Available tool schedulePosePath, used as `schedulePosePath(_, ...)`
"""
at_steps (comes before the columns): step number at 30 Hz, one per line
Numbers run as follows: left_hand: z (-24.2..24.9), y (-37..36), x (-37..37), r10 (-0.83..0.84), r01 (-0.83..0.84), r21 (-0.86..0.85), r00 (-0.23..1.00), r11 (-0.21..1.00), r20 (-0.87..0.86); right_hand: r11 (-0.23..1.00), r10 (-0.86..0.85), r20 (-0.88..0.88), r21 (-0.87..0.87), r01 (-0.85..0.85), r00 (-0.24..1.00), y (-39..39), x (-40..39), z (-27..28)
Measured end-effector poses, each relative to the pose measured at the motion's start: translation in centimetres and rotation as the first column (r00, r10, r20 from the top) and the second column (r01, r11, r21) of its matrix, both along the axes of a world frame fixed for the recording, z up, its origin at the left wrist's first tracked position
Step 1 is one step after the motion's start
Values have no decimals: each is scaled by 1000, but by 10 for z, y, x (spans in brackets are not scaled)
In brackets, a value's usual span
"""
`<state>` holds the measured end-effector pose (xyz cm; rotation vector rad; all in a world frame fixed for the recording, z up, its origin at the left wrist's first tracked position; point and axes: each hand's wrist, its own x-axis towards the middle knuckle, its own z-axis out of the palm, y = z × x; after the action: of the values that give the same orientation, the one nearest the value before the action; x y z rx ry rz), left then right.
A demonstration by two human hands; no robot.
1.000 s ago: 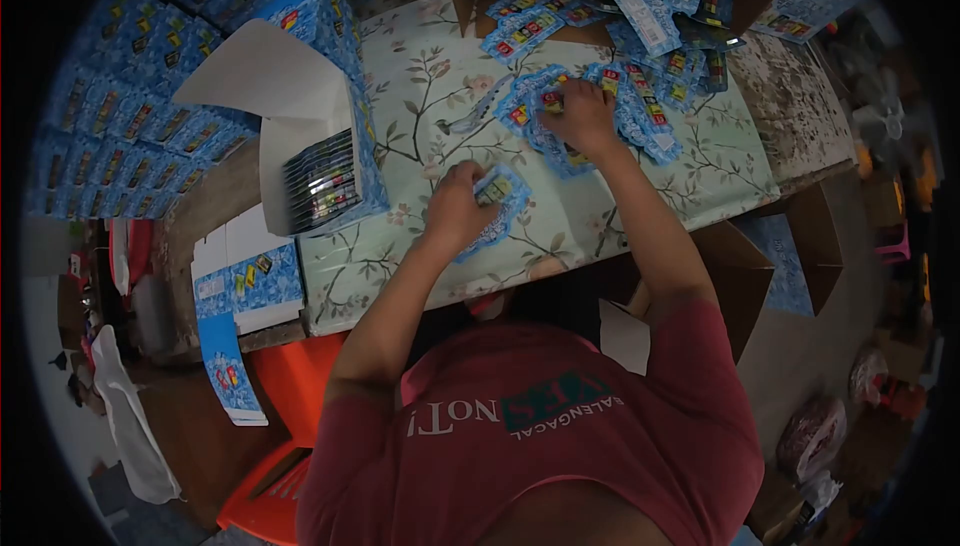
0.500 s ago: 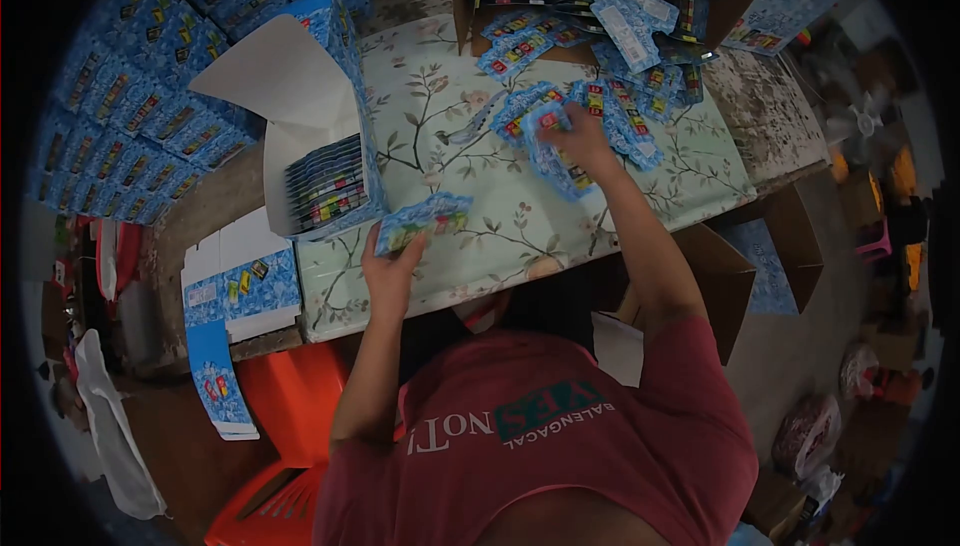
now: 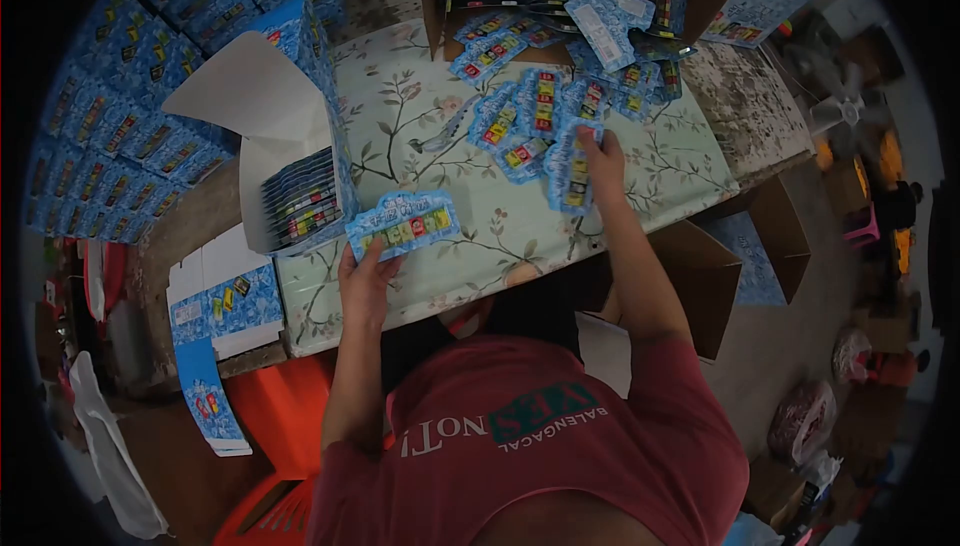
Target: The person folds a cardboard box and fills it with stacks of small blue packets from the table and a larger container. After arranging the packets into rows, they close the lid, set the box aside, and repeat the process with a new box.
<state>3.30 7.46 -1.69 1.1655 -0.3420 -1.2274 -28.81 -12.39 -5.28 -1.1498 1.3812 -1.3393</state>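
Left pack [image 3: 405,223] is turning face-up from its earlier tilt; right pack [image 3: 569,181] is shifting to the near-right side of the loose pile [image 3: 541,104]. Step in hand looks like sorting out single packs. Left hand [image 3: 366,271] is pinching its pack at the near-left edge, thumb on the face, most of it lying beyond and right of the fingertips. Right hand [image 3: 604,163] is pinching its pack's right edge; the pack is extending left and nearer, undersides of those fingers hidden. Open box [image 3: 290,138] is sitting just left of the left fingers. Next move probably calls for lifting clear, no snagging.
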Motion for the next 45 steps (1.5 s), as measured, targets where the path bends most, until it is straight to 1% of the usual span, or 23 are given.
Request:
schedulePosePath(3, -12, -11, -12, -3, 3, 91, 1000, 996, 1, 999, 36, -48, 16, -35, 998, 6, 32, -9)
schedulePosePath(5, -6, -6, -7, -109, 95, 140, 989, 986, 97, 993, 106, 225, 30, -116, 969, 19, 42, 23)
schedulePosePath(7, -11, 0, 4, -598, 512, 309, 678, 801, 427, 994, 75, 218, 66, -91, 973, 30, 42, 53)
schedulePosePath(9, -7, 1, 1, -499, 482, 204, 631, 852, 594, 997, 74, 437, -52, -57, 897, 39, 41, 61)
schedulePosePath(11, -7, -6, -10, -372, 479, 73, 566, 875, 736, 988, 152, 411, -49, -144, 899, 47, 48, 51)
schedulePosePath(13, -12, -20, -22, 127, 379, -288, 397, 879, 909, 941, 326, 344, -29, -337, 881, 58, 56, 30)
schedulePosePath(14, -17, -28, -26, 133, 379, -297, 403, 876, 905, 942, 326, 335, -33, -335, 884, 56, 51, 25)
schedulePosePath(16, -23, -40, -32, 14, 361, -268, 574, 893, 819, 676, 651, 248, 240, -696, 718, 51, 40, 19)
schedulePosePath(17, -24, -41, -31, 19, 358, -274, 576, 893, 817, 748, 629, 128, 172, -642, 767, 31, 34, 16)
schedulePosePath(19, -10, -39, -32, -392, 420, 118, 660, 900, 641, 895, 375, -358, -101, -435, 855, -19, 15, 28)
schedulePosePath(21, -1, -39, -35, -358, 431, 85, 607, 898, 710, 943, 214, -785, 10, -334, 582, -59, -4, 45)
schedulePosePath(27, 9, -41, -50, -102, 347, -57, 421, 936, 901, 871, 169, -952, 24, -490, 255, -54, 14, 34)
schedulePosePath(29, 4, -43, -50, -33, 362, -104, 353, 926, 935, 887, 298, -885, 117, -447, 359, -56, 21, 54)
schedulePosePath(32, 4, -46, -47, -284, 386, 133, 367, 913, 886, 845, -340, -916, -397, -358, 213, -102, 16, 48)
schedulePosePath(33, 5, -46, -49, -255, 358, 123, 348, 925, 902, 844, -343, -913, -403, -355, 221, -119, 11, 39)
schedulePosePath(35, 6, -44, -44, -218, 321, 110, 322, 941, 921, 936, -129, -990, -103, -336, -57, -147, 2, 24)
schedulePosePath(36, 1, -42, -40, -130, 222, 50, 364, 974, 922, 933, -131, -990, -106, -345, -51, -146, 4, 25)
schedulePosePath(38, -16, -43, -31, -26, 102, -17, 404, 995, 914, 833, -400, -878, -467, -296, 262, -129, 7, 34)
schedulePosePath(40, -35, -42, -23, 51, -33, -39, 696, 999, 716, 929, -37, -470, -341, -142, 882, -62, 36, 62)
schedulePosePath(41, -35, -44, -28, 42, -29, -30, 706, 999, 707, 944, 143, -261, -255, -211, 955, -38, 47, 38)
schedulePosePath(42, -30, -48, -35, 18, -66, 96, 899, 993, 437, 938, 290, -21, -189, -289, 957, -14, 58, 14)
schedulePosePath(43, -22, -53, -42, 31, -58, 228, 992, 972, 121, 924, 362, -58, -109, -366, 930, 19, 75, 10)
schedulePosePath(45, 6, -58, -60, 15, -2, 159, 997, 987, -80, 887, 457, -234, 56, -458, 858, 66, 100, 13)
